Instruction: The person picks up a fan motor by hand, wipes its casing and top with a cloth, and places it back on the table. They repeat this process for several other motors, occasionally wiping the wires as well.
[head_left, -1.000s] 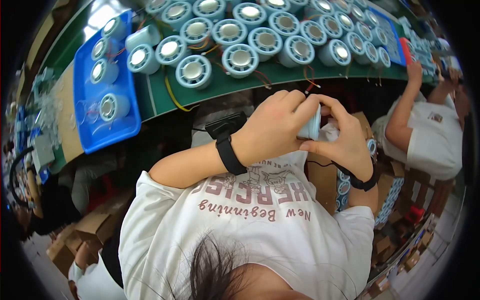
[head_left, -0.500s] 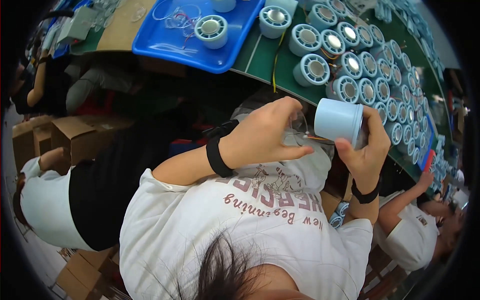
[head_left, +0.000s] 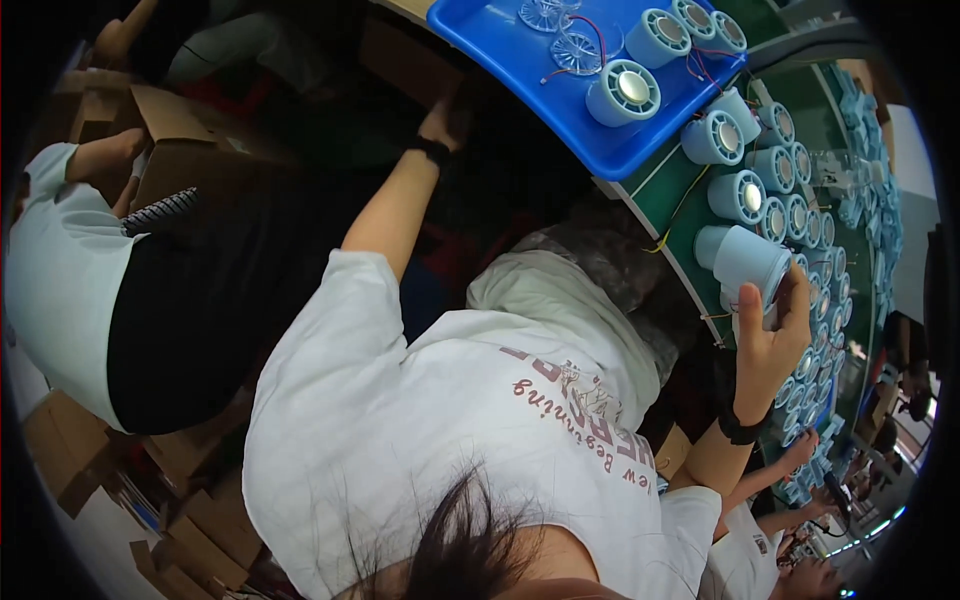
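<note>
In my right hand [head_left: 768, 352] is a light-blue cylindrical plastic housing [head_left: 750, 260], gripped by the thumb and fingers above the table's near edge. It is tilted, with its plain closed end toward the left. My left hand [head_left: 447, 122] is stretched far out to the left, away from the housing, in the dark space beside the table. Shadow and blur hide its fingers, and I cannot make out whether it holds anything. Close behind the held housing, similar light-blue units [head_left: 737, 197] with round silver centres and slotted rims stand on the green table [head_left: 655, 205].
A blue tray [head_left: 610, 160] at the table's edge holds several such units, clear plastic discs [head_left: 577, 53] and red wires. Cardboard boxes [head_left: 205, 185] stand at the left, near a person in a pale top [head_left: 75, 280]. Other people's arms [head_left: 770, 475] show at the lower right.
My left hand has left the wire beside the housing and swung far out left. My right hand has carried the housing right, to the table's edge. The whole view has turned.
</note>
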